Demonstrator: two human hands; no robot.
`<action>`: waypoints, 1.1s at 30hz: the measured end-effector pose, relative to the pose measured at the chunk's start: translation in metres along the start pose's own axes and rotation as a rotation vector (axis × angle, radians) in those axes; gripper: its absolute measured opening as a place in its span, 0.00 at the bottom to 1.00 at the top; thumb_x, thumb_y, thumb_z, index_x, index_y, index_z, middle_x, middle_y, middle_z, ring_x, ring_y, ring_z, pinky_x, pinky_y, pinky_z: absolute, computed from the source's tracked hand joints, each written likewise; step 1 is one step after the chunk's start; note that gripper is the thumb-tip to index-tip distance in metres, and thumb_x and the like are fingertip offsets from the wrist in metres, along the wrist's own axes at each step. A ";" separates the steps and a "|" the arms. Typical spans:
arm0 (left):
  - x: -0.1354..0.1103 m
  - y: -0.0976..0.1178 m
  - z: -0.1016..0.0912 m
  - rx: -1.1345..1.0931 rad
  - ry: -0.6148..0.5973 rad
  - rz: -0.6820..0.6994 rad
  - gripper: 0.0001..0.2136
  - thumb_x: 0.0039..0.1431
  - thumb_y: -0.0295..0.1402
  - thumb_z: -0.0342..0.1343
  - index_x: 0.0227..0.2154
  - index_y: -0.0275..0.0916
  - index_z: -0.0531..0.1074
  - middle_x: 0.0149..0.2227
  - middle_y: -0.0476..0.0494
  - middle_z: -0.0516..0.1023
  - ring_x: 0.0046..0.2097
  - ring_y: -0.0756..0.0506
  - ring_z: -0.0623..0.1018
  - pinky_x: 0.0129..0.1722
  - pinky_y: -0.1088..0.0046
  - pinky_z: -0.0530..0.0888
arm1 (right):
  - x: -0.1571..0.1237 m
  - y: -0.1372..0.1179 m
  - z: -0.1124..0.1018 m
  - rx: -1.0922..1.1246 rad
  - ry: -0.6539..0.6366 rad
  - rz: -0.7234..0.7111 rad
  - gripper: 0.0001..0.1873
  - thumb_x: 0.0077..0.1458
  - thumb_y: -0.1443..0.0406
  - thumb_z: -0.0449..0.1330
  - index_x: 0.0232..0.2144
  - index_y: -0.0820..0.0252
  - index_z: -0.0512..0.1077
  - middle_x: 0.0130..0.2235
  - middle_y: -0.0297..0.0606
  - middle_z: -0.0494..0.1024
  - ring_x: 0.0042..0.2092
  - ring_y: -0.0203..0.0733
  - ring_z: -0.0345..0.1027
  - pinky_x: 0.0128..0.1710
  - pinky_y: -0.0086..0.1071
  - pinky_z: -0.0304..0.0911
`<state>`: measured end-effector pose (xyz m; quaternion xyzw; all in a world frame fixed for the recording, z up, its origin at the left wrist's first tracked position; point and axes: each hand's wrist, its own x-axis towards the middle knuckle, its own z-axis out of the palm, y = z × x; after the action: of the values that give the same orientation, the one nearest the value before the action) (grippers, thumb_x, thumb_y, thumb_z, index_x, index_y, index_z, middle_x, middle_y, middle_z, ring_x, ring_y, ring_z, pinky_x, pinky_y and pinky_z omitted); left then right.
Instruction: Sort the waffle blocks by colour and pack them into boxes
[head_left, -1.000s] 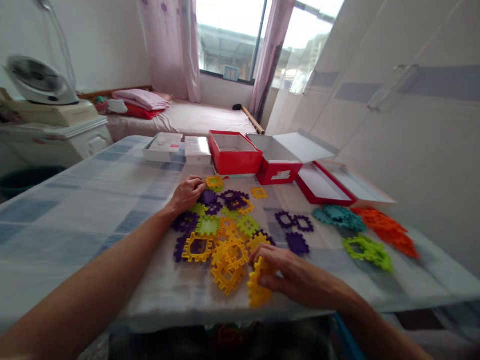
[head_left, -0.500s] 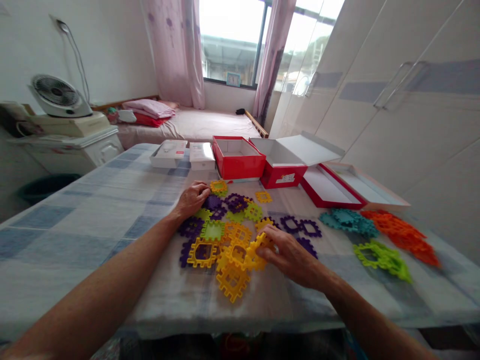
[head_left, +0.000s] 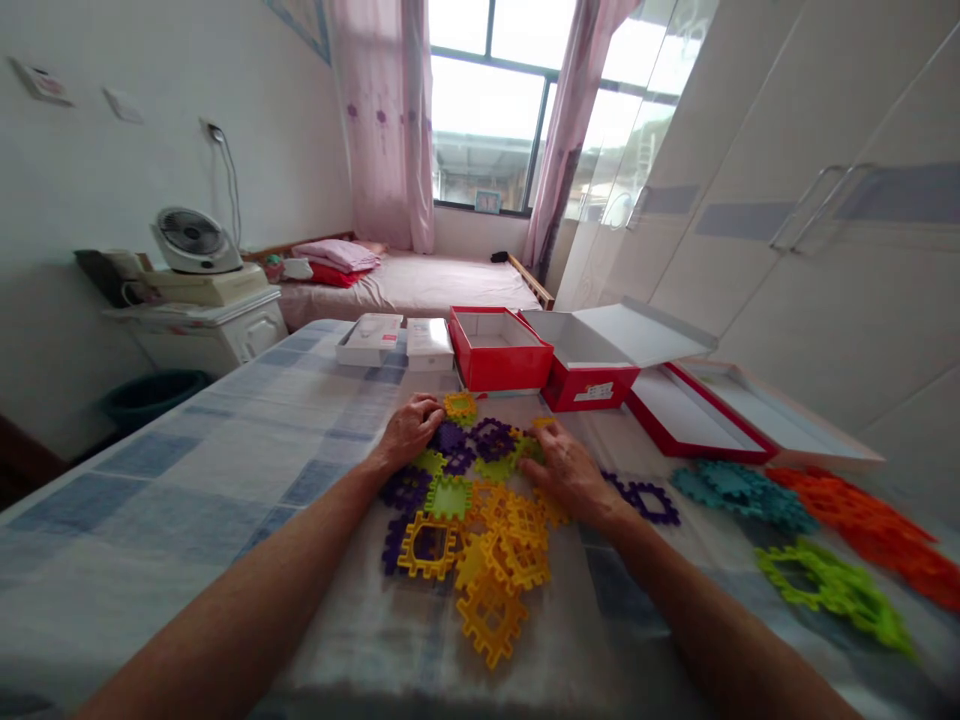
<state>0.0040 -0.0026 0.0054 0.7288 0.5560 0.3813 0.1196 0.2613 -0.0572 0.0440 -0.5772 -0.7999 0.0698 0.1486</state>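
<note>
While Spread Over Checked Worktop (head_left: pixel 187 470), Handled From Both Sides

Along far side, open red boxes (head_left: pixel 501 362). At centre, heap of interlocking tiles (head_left: pixel 480 530), yellow, purple and green. On heap's far edge, left hand (head_left: pixel 409 432), fingers loosely curled, tips on purple tile (head_left: pixel 452 437), gripping nothing. Just beside, right hand (head_left: pixel 570 470) palm-down, fingers close together over green tile (head_left: pixel 525 450); cannot tell whether pinching.
</note>
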 end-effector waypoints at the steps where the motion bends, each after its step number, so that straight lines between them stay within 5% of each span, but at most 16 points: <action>1: 0.000 0.000 0.000 -0.002 0.003 -0.003 0.15 0.57 0.37 0.45 0.32 0.38 0.76 0.42 0.41 0.75 0.45 0.45 0.75 0.50 0.68 0.69 | 0.001 0.003 0.001 0.029 0.025 0.012 0.19 0.53 0.60 0.56 0.45 0.65 0.68 0.46 0.49 0.69 0.47 0.46 0.65 0.46 0.35 0.58; 5: 0.000 0.001 0.000 -0.002 0.001 -0.006 0.14 0.57 0.36 0.45 0.32 0.38 0.76 0.43 0.42 0.75 0.45 0.46 0.74 0.51 0.68 0.68 | 0.000 0.014 -0.006 0.140 0.101 0.064 0.11 0.52 0.61 0.55 0.36 0.62 0.68 0.37 0.42 0.72 0.40 0.41 0.66 0.40 0.32 0.58; 11: -0.001 0.004 -0.002 0.016 -0.023 0.016 0.14 0.57 0.34 0.44 0.32 0.37 0.76 0.42 0.41 0.75 0.46 0.45 0.74 0.50 0.69 0.68 | -0.006 -0.003 -0.024 0.339 -0.187 -0.061 0.08 0.53 0.60 0.53 0.28 0.60 0.66 0.27 0.31 0.69 0.29 0.34 0.61 0.28 0.28 0.54; 16: 0.000 0.004 -0.002 0.015 -0.024 0.018 0.14 0.57 0.34 0.44 0.33 0.37 0.76 0.42 0.40 0.75 0.46 0.45 0.74 0.51 0.68 0.68 | 0.000 -0.026 -0.013 0.271 -0.155 -0.079 0.05 0.52 0.64 0.53 0.27 0.59 0.64 0.25 0.31 0.68 0.28 0.33 0.59 0.28 0.27 0.51; 21: 0.000 0.005 -0.002 0.013 -0.007 0.022 0.13 0.57 0.34 0.45 0.31 0.38 0.76 0.41 0.42 0.75 0.45 0.45 0.74 0.50 0.68 0.69 | 0.011 -0.021 0.005 0.235 -0.023 -0.062 0.05 0.54 0.63 0.51 0.31 0.60 0.64 0.29 0.34 0.70 0.31 0.35 0.60 0.32 0.29 0.54; 28: -0.001 0.004 -0.001 0.017 0.003 0.020 0.13 0.57 0.34 0.45 0.31 0.38 0.76 0.40 0.42 0.75 0.45 0.46 0.74 0.50 0.69 0.69 | 0.010 -0.018 0.012 0.146 -0.004 -0.086 0.08 0.51 0.64 0.56 0.34 0.61 0.65 0.38 0.41 0.71 0.40 0.40 0.63 0.40 0.32 0.56; 33: -0.001 0.003 -0.001 0.032 -0.005 0.019 0.13 0.57 0.34 0.45 0.32 0.38 0.76 0.41 0.42 0.75 0.46 0.45 0.74 0.51 0.69 0.68 | 0.007 -0.017 0.011 0.181 -0.043 -0.096 0.22 0.50 0.55 0.60 0.44 0.63 0.66 0.45 0.46 0.71 0.47 0.45 0.63 0.45 0.35 0.56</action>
<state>0.0054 -0.0047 0.0082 0.7370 0.5547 0.3714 0.1055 0.2408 -0.0555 0.0393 -0.5209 -0.8200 0.1470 0.1860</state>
